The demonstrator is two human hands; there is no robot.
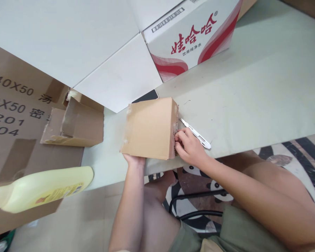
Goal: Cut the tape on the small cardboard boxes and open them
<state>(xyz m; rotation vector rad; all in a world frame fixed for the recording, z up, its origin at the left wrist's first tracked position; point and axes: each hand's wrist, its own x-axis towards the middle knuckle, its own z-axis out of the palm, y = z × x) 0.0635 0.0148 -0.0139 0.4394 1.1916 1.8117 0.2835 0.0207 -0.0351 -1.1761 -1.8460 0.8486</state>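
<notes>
Your small cardboard box sits nearer to you than the Wahaha water carton and off to its left, over the pale surface; whether its underside rests there or is lifted, you cannot tell from here. Your left hand comes up under the box's near edge, its fingers hidden, so how far they are closed cannot be told. Your right hand has its fingers curled, thumb and fingertips closed in what looks like a pinch on the ragged, taped right edge.

Expect the box to be light, with fairly stiff panels that could dent if squeezed mid-face. Bare board should give your skin decent friction, while the shiny tape may feel slicker and the torn rim may fray. The best hold is probably your left palm beneath, near a corner, with your right fingertips on the edge, where the board is firmest.

Mind the white utility knife, which lies on your side of the Wahaha water carton, just beside your right hand. Well to that carton's left are an open cardboard box and a pale yellow bottle, the bottle closer to you
</notes>
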